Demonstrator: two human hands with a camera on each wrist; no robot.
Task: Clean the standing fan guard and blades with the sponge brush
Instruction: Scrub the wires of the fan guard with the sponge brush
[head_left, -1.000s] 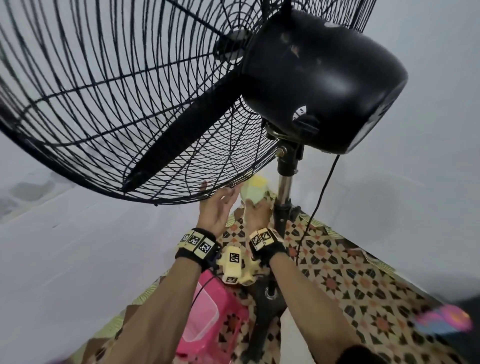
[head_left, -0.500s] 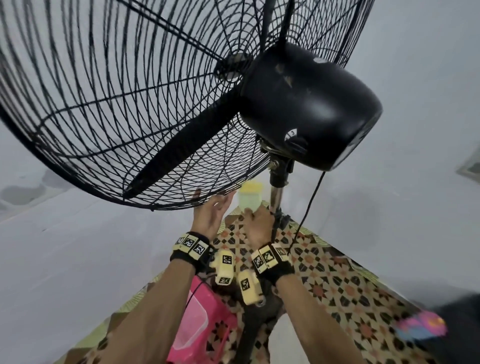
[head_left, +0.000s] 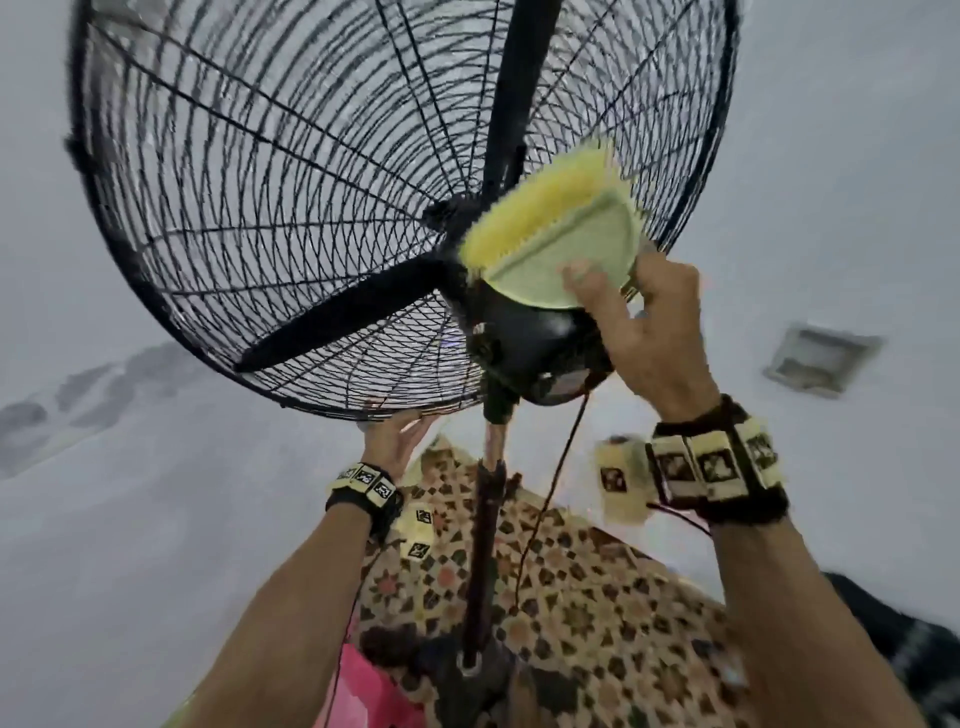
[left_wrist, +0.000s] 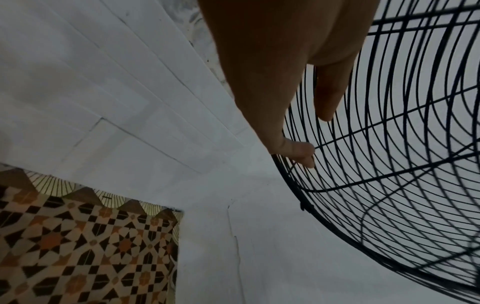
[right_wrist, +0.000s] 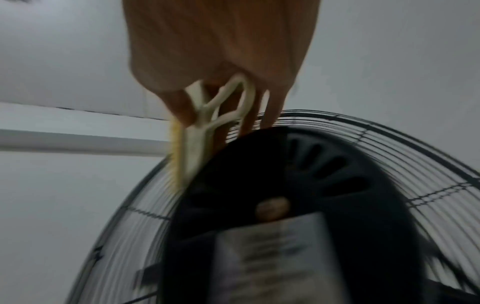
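Note:
A black standing fan fills the head view, its wire guard (head_left: 249, 171) wide around dark blades (head_left: 337, 317) and a black motor housing (head_left: 524, 348). My right hand (head_left: 644, 322) grips a pale green sponge brush (head_left: 561, 228) with yellow bristles, held up against the back of the guard just above the motor housing. In the right wrist view the brush (right_wrist: 197, 142) shows edge-on beside the housing (right_wrist: 285, 185). My left hand (head_left: 395, 436) holds the bottom rim of the guard; in the left wrist view its fingertips (left_wrist: 303, 154) curl onto the guard wires (left_wrist: 389, 164).
The fan pole (head_left: 485, 519) and a dark cord (head_left: 550, 483) run down to the base on a patterned floor mat (head_left: 597, 613). A pink plastic object (head_left: 369, 691) lies by the base. White walls surround the fan, with a small vent (head_left: 821, 358) at right.
My right hand has risen with the brush from below the guard beside the pole to the back of the guard above the motor housing. My left hand stays at the bottom rim.

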